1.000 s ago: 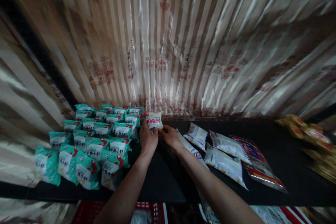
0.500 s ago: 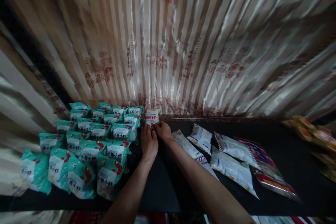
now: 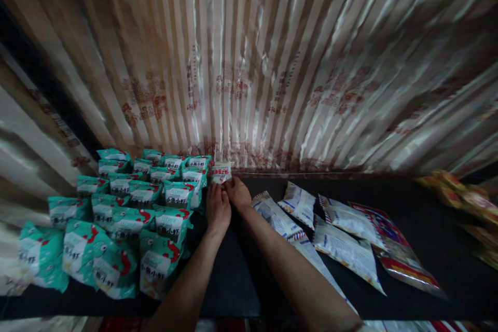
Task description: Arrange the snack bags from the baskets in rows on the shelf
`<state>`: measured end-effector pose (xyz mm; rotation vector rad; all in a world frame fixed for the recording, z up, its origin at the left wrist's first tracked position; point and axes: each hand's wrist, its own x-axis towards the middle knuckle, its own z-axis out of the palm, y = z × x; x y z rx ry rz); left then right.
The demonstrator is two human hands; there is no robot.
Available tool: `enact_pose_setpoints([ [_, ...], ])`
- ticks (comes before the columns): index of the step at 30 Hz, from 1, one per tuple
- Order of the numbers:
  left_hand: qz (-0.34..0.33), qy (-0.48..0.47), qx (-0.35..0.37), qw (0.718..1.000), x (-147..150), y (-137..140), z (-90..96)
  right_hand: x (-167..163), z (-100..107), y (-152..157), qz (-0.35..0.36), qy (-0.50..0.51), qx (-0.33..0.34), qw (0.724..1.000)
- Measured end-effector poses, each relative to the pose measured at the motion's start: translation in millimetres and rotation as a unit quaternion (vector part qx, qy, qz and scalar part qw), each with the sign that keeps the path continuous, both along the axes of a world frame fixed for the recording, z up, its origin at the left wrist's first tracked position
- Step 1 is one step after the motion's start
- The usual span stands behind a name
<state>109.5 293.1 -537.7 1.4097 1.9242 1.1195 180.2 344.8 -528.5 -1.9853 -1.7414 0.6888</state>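
A small whitish snack bag with red lettering (image 3: 221,171) stands upright at the back of the black shelf (image 3: 233,280), against the striped sheeting. My left hand (image 3: 218,207) is at its lower front, fingers bent together. Close beside it, my right hand (image 3: 238,193) grips the bag's lower right side with curled fingers. The hands nearly touch and cover the bag's bottom part. Just left of them stand rows of teal snack bags (image 3: 178,195) with white labels and red shapes.
To the right lie several white and blue snack bags (image 3: 344,244) on their sides. A larger red and blue bag (image 3: 392,249) lies past them. Gold-coloured packets (image 3: 451,192) sit at the far right. Striped sheeting (image 3: 249,88) rises behind the shelf.
The view has shifted slightly. Both hands stay at the whitish bag, which now stands a little closer to the teal rows.
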Motion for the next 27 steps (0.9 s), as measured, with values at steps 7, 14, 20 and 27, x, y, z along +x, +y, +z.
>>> enact_pose_setpoints([
  [7,-0.011,0.008,0.004,1.0,-0.7,2.6,-4.9,1.5,3.2,-1.1,0.008,-0.028,-0.013,0.999],
  [14,-0.009,-0.013,-0.01,1.0,0.0,-0.5,-4.8,4.6,15.6,-12.2,0.002,-0.033,0.084,0.996],
  [20,-0.016,-0.025,0.01,0.999,8.2,-22.4,3.8,45.2,31.0,-57.3,0.077,-0.039,0.207,0.974],
  [27,-0.046,-0.035,-0.028,0.998,27.9,-64.6,16.2,103.4,34.8,-123.9,0.083,-0.186,0.15,0.968],
])
